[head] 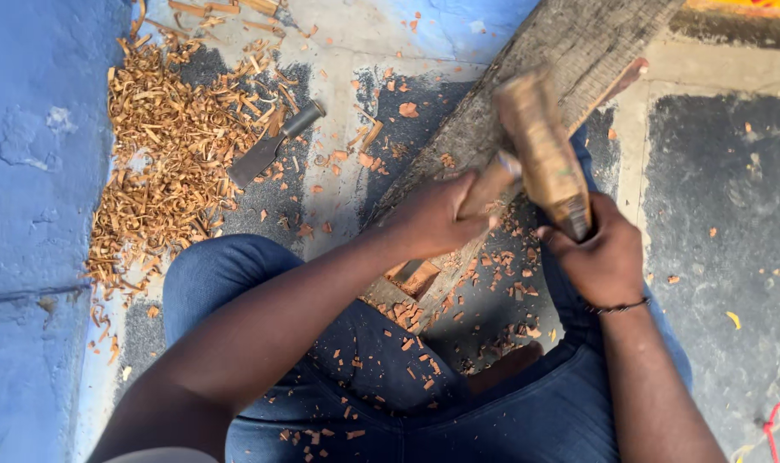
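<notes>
Nearest the camera: blue-trousered lap point(381, 386) of the seated person, sprinkled with small reddish chips, knees spread either side of the work.

Left hand point(437, 214): closed around a slim wooden-handled tool point(486, 184), probably a chisel, though its tip is hidden under the fist and against the wood.

Right hand point(602, 257): wrapped tight on the lower end of a thick wooden mallet point(542, 150), a dark bracelet at the wrist. The mallet head is blurred.

Workpiece: a long weathered wooden beam point(536, 86), running diagonally from the upper right of the view down toward the lap, its near end lying between the knees.

Cut area: a pale fresh notch point(411, 279) in the beam's near end, just below the left hand.

Key relation: the mallet head stands above and just to the right of the slim tool's upper end, near it but seemingly not touching; the tool's long axis slants down-left toward the beam, roughly along the beam's line.

Nearer hand: the left hand sits on the beam; the right hand is off it, to the right.

Surroundings: a heap of curled wood shavings point(167, 163) lies well apart at upper left beside a blue wall point(30, 214), with a dark flat-bladed tool point(270, 146) lying at its edge on the concrete floor point(716, 214).
</notes>
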